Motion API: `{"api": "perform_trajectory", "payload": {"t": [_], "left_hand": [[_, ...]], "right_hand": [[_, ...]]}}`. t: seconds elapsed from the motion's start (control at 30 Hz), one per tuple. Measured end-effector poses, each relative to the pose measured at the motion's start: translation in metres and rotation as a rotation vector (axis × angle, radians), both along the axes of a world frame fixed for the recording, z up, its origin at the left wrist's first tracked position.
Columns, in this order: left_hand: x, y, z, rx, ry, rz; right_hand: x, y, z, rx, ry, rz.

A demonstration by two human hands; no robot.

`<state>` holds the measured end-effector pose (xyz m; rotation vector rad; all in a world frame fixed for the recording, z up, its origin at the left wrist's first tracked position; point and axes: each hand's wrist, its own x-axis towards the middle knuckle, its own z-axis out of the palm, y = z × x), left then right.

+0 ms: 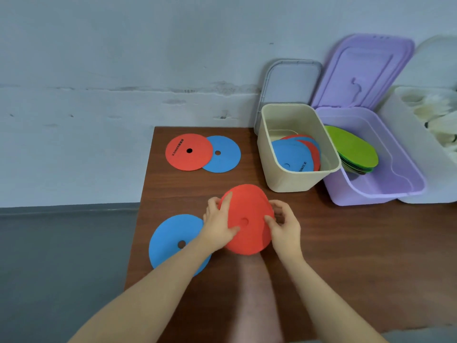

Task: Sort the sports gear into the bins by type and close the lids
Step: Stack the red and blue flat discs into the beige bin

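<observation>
Both hands hold a red flat disc tilted above the wooden table. My left hand grips its left edge, thumb on the face. My right hand pinches its right edge. A blue disc lies flat under my left forearm. At the table's far left a red disc overlaps a blue disc. The beige bin holds several blue and red discs. The purple bin holds a stack of green discs.
A white bin with pale shuttlecocks stands at the far right. The bins' lids lean open against the wall: grey, purple, white. The table's left edge drops to a grey floor.
</observation>
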<state>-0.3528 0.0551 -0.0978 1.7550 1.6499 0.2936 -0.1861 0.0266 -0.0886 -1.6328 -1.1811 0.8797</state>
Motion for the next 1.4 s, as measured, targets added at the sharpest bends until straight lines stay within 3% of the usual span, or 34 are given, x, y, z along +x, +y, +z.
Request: {"api": "perform_trajectory", "payload": {"t": [0.17, 0.37, 0.63, 0.8, 0.97, 1.07, 1.3, 1.4], "left_hand": [[0.001, -0.011, 0.017, 0.282, 0.02, -0.069], [-0.028, -0.026, 0.031, 0.367, 0.112, 0.016], [-0.107, -0.063, 0.011, 0.101, 0.327, 0.175], [-0.13, -0.085, -0.003, -0.101, 0.406, 0.239], [-0.122, -0.1, -0.012, -0.109, 0.345, 0.111], [-0.122, -0.097, -0.012, -0.111, 0.294, 0.147], [-0.13, -0.102, -0.016, -0.031, 0.149, 0.243], [-0.134, -0.103, -0.017, 0.041, 0.221, 0.286]], "right_hand": [[0.01, -0.008, 0.014, 0.04, 0.007, -0.059], [-0.023, -0.014, 0.017, 0.015, -0.076, 0.029], [-0.097, -0.012, -0.014, -0.179, -0.48, 0.366], [-0.119, -0.02, -0.028, -0.339, -0.743, 0.426], [-0.124, -0.029, -0.03, -0.402, -0.645, 0.383], [-0.122, -0.029, -0.027, -0.444, -0.551, 0.376], [-0.116, -0.033, -0.03, -0.444, -0.535, 0.402], [-0.119, -0.038, -0.032, -0.409, -0.561, 0.418]]}}
